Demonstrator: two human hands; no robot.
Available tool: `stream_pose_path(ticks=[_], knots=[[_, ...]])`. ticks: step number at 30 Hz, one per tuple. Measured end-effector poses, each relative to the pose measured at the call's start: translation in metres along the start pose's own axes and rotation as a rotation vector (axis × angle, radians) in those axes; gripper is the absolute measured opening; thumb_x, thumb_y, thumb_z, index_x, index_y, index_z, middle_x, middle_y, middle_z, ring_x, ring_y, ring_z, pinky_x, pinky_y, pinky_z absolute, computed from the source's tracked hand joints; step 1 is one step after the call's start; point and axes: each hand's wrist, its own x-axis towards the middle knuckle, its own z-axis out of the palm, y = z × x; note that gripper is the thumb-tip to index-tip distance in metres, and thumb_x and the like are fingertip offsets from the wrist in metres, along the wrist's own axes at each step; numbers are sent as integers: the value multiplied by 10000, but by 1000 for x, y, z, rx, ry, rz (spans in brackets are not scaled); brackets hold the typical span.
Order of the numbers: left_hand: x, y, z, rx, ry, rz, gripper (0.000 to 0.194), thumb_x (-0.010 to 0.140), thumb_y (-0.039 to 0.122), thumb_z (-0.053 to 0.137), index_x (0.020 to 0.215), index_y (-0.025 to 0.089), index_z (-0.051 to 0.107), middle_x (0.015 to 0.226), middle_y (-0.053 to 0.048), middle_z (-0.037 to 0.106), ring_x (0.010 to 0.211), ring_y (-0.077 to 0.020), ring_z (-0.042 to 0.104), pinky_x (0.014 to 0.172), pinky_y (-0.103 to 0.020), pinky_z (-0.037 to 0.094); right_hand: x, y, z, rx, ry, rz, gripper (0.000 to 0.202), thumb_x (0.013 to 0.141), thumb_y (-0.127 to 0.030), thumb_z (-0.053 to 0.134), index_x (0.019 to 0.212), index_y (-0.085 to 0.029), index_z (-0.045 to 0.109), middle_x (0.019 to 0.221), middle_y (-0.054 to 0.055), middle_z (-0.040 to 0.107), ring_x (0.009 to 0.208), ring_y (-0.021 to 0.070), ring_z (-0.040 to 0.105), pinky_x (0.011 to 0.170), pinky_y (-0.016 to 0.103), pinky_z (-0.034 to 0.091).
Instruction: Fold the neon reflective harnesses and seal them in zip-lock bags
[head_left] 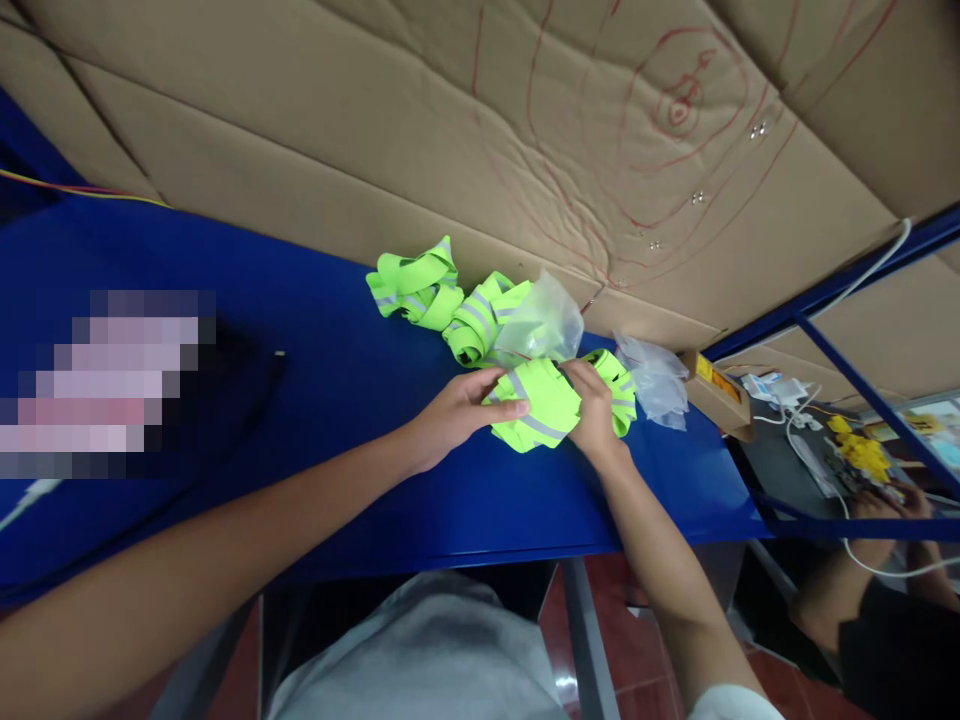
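Observation:
Between my two hands is a bundled neon yellow-green reflective strap (541, 405) with grey stripes, held just above the blue table (450, 500). My left hand (469, 408) grips its left side, thumb across the front. The fingers of my right hand (592, 400) close round its right edge, partly hidden behind it. Another rolled strap (621, 392) lies just beyond my right hand. Behind the held bundle are a coiled strap (476, 325), a looser looped strap (418, 283) and a clear plastic bag (551, 315).
Cardboard panels (337, 130) with red pen lines rise behind the table. Clear plastic bags (656, 380) and a small cardboard box (716, 392) sit at the right. A blurred-out item (112, 380) and dark cable lie left. Another person's hands (892, 505) work near yellow pieces (862, 455) beyond the blue frame.

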Motion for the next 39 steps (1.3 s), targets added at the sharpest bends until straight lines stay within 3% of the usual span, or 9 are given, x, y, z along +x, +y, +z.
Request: stream_pose_path(ticks=[7,11,14,18,21,28,33,39], knots=[[4,0,-7,35,105,-12,517,664,395,982,1091,185,783,1077,-75,800,995,-270,734,878,-364,554,0,-1,5,248,133,179,301,1031,-413,574,1161,-309,824,920,65,732,845,244,673,781,419,564],[5,-1,-13,46,100,-33,488,638,374,996,1033,188,777,1016,-55,795,934,-244,728,832,-337,549,-4,2,9,211,101,137,330,1038,-366,542,1216,-313,815,920,66,701,846,232,663,784,406,565],[5,0,-12,79,32,-29,520,641,368,995,1091,205,791,1106,-65,796,1031,-269,727,890,-352,547,-6,2,7,147,76,148,318,1025,-364,573,1234,-322,809,910,63,672,846,224,657,786,394,560],[4,1,-9,74,7,-25,595,654,371,989,1192,212,791,1226,-83,783,1160,-305,704,980,-379,533,-6,1,7,240,13,159,235,980,-385,646,1041,-286,850,907,74,691,824,225,642,760,389,541],[5,0,-10,40,34,-26,609,657,360,985,1207,195,782,1171,-84,795,1116,-288,714,963,-368,533,-6,2,13,399,15,222,238,953,-437,682,933,-264,844,911,72,728,813,218,648,747,379,541],[8,-2,-14,185,60,-40,553,661,395,968,1124,159,780,1107,-81,802,986,-257,734,900,-363,546,-2,4,15,475,145,343,220,987,-435,681,1014,-272,826,902,34,763,826,184,677,740,333,531],[8,-7,-12,354,132,-23,567,649,422,951,1115,144,787,1066,-92,807,955,-282,737,835,-367,546,-3,-10,6,294,207,191,153,998,-301,685,1039,-265,828,882,30,747,803,172,658,712,326,527],[1,-3,-1,222,177,-72,537,648,434,954,1087,157,816,1071,-86,812,958,-269,733,856,-361,546,-6,-18,2,101,290,-47,267,988,-143,666,1170,-284,801,923,27,746,816,166,679,733,326,563]])
